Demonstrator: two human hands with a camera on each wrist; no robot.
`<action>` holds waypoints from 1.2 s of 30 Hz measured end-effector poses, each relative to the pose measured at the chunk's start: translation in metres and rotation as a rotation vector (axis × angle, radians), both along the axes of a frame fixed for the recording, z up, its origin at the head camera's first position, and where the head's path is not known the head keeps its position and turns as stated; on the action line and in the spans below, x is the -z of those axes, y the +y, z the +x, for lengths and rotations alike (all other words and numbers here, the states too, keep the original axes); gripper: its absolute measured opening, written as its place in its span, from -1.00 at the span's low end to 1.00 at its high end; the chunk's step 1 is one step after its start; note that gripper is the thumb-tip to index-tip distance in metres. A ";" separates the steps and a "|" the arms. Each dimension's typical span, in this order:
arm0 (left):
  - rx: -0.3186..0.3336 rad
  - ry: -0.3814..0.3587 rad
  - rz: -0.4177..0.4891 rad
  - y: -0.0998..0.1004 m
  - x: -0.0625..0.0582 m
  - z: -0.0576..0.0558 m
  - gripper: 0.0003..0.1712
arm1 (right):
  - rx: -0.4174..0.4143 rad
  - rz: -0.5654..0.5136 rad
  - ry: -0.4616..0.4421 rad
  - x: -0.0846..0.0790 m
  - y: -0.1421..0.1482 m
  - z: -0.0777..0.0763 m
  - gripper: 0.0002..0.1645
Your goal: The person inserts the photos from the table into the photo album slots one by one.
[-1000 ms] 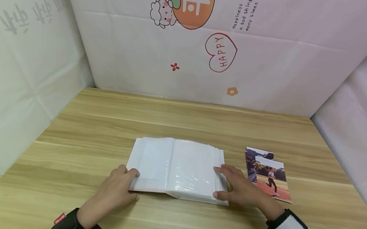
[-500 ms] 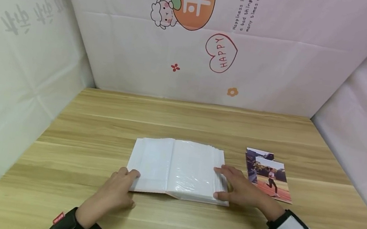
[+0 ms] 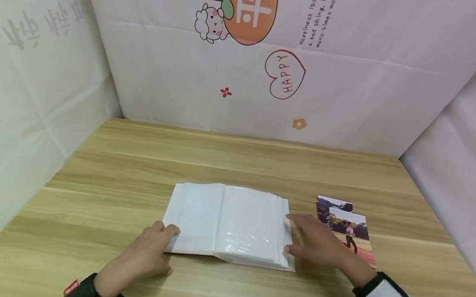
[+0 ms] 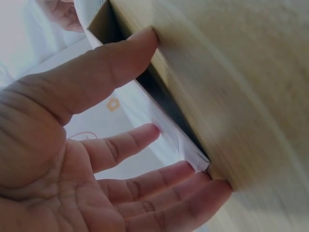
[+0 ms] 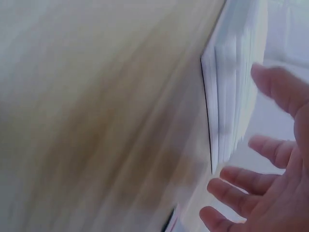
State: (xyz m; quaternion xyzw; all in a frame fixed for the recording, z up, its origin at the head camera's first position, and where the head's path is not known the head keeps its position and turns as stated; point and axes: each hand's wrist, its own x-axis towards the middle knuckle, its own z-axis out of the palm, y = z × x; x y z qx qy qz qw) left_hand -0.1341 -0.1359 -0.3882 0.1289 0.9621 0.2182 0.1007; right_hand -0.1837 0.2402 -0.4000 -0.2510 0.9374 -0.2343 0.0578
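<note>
A photo album point(image 3: 250, 222) with white pages and clear plastic sleeves lies spread flat on the wooden table. At its lower left corner my left hand point(image 3: 146, 250) rests its fingertips on the page edge, the thumb held apart below. The left wrist view shows this hand point(image 4: 72, 179) with loosely spread fingers along the album's raised cover edge point(image 4: 169, 121). My right hand point(image 3: 318, 242) hovers by the album's right edge, fingers spread. In the right wrist view the fingers point(image 5: 236, 198) are stretched beside the stacked pages point(image 5: 231, 96), apparently gripping nothing.
Right of the album lie overlapping photos, the top photo point(image 3: 352, 232) showing a runner on a track, partly covered by my right hand. White printed cloth point(image 3: 162, 70) stands behind the wooden table point(image 3: 235, 163) and along both sides.
My right hand has drawn slightly right, off the album's page edge. My left hand stays at the lower left corner. The whole head view has shifted a little downward.
</note>
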 end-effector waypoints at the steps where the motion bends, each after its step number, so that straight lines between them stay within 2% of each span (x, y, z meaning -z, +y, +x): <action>1: 0.001 0.002 0.001 0.000 0.000 0.000 -0.20 | 0.020 0.003 0.016 -0.001 0.004 0.000 -0.17; 6: 0.006 0.001 0.001 0.001 -0.001 0.001 -0.20 | 0.134 0.055 0.060 -0.004 0.028 -0.002 -0.22; 15: 0.012 -0.009 -0.011 0.000 -0.001 0.000 -0.19 | 0.334 0.127 0.054 -0.001 0.065 -0.006 -0.28; 18: 0.013 -0.006 -0.012 0.001 -0.001 0.001 -0.19 | 0.412 0.146 0.015 -0.002 0.073 -0.005 -0.24; 22: 0.015 -0.006 -0.016 0.001 -0.001 0.000 -0.19 | 0.497 0.184 -0.074 -0.004 0.084 -0.005 -0.08; 28: 0.021 0.002 -0.016 0.001 0.001 0.000 -0.19 | 0.561 0.191 -0.202 -0.004 0.099 -0.010 -0.02; 36: 0.019 -0.007 -0.021 0.002 0.001 -0.002 -0.18 | 0.600 0.114 -0.281 -0.004 0.107 -0.017 0.03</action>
